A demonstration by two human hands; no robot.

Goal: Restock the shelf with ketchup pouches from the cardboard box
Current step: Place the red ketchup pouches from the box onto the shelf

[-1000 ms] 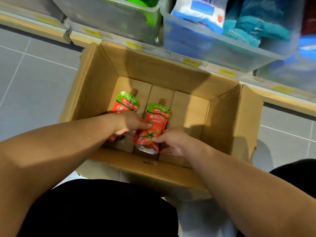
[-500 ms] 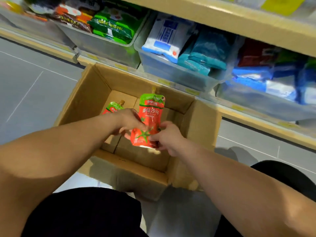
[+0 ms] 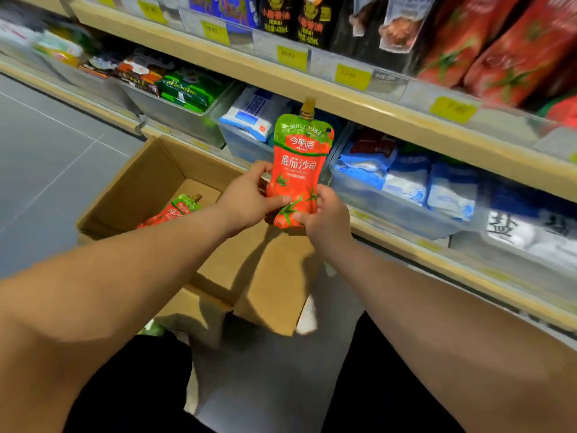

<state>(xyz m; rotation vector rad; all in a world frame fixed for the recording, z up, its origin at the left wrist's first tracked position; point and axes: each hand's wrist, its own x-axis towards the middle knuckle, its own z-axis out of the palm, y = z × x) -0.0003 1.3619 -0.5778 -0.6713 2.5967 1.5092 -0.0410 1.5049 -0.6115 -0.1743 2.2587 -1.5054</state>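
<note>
Head view: one ketchup pouch (image 3: pixel 296 170) is held upright above the far right corner of the cardboard box (image 3: pixel 146 182), clear of it, with the spout cap (image 3: pixel 307 108) uppermost. The left hand (image 3: pixel 246 198) grasps the pouch's lower left edge, thumb across the printed face. The right hand (image 3: pixel 324 221) pinches its bottom right corner. Both hands are closed on the pouch. A second pouch (image 3: pixel 179 209) lies on the box floor, partly hidden by the left forearm. Beyond and above the box runs the shelf (image 3: pixel 343 98), its edge carrying yellow price tags. Red tomato-printed pouches (image 3: pixel 505 57) stand on it, up and to the right of the box.

Assessment: the pouch appears to be soft, glossy film filled with paste. It is judged light to moderate in weight and flexible, with contents that shift under pressure. The film looks slippery. The firmest hold is likely at the sealed side seams or the stiff neck under the cap. Squeezing the belly risks bulging and stress at the cap. The base gusset should let it stand if set down squarely.
</note>
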